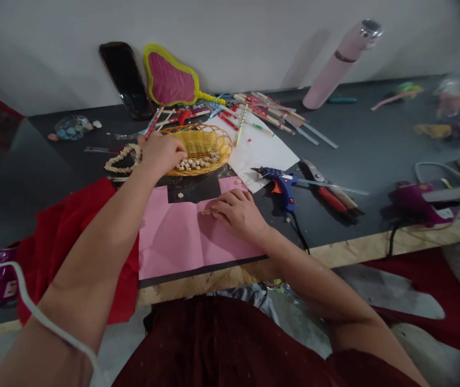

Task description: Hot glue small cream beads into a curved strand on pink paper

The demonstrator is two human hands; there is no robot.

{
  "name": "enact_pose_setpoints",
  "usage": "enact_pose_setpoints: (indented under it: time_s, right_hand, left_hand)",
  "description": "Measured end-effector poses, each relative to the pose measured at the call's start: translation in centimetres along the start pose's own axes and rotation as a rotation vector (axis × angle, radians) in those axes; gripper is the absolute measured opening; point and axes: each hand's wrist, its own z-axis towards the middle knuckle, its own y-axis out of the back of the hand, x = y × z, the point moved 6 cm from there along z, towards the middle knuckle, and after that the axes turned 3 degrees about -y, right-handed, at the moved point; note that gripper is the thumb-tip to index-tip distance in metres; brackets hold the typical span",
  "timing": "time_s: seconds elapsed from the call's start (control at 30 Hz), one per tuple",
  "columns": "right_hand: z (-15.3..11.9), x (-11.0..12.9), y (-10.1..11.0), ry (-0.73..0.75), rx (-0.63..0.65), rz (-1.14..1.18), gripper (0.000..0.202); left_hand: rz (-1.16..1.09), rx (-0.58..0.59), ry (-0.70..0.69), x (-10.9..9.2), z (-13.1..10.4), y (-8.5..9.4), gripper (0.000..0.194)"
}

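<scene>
My left hand (160, 154) is at the left rim of the yellow woven basket (224, 142), its fingers curled down beside a heap of small pale wooden pieces (198, 162). What its fingertips hold, if anything, is hidden. On the folded pink paper (173, 236) rests my right hand (238, 214), fingers closed on a short strip of the same pale pieces (209, 212). A heart-shaped ring (111, 163) of such pieces lies left of the basket, partly behind my left hand. One loose piece (180, 195) sits just above the paper.
A blue glue gun (284, 185) and red-handled pliers (329, 196) lie at right. Behind are sticks (270, 115), white paper (270, 150), a pink fan (173, 78), a phone (125, 78) and a pink bottle (335, 70). Red cloth (69, 215) drapes over the front edge.
</scene>
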Motion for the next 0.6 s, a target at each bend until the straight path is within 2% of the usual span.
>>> enact_pose_setpoints:
  time_s: [0.13, 0.27, 0.33, 0.4, 0.47, 0.6]
  right_hand:
    - [0.0, -0.2, -0.2, 0.0, 0.004, -0.001, 0.022]
    - [-0.1, -0.3, -0.3, -0.002, -0.003, -0.01, 0.022]
    - [-0.1, -0.3, -0.4, -0.006, 0.005, -0.013, 0.021]
    - [0.0, -0.4, -0.4, -0.015, 0.02, -0.013, 0.021]
    - [0.0, -0.4, -0.4, -0.023, 0.029, -0.006, 0.023]
    - [0.0, -0.3, -0.2, -0.02, 0.042, 0.008, 0.028]
  left_hand:
    - [-0.005, 0.02, 0.029, -0.6, 0.2, 0.2, 0.01]
    - [0.034, 0.027, 0.056, -2.0, -1.1, 3.2, 0.015]
    - [0.03, 0.014, 0.0, -2.9, -2.4, 4.8, 0.026]
    - [0.016, 0.002, -0.016, -3.3, -4.3, 5.6, 0.028]
    - [-0.046, 0.034, -0.063, -3.6, -6.8, 5.0, 0.025]
    - [-0.137, 0.067, -0.119, -4.7, -12.5, 2.4, 0.02]
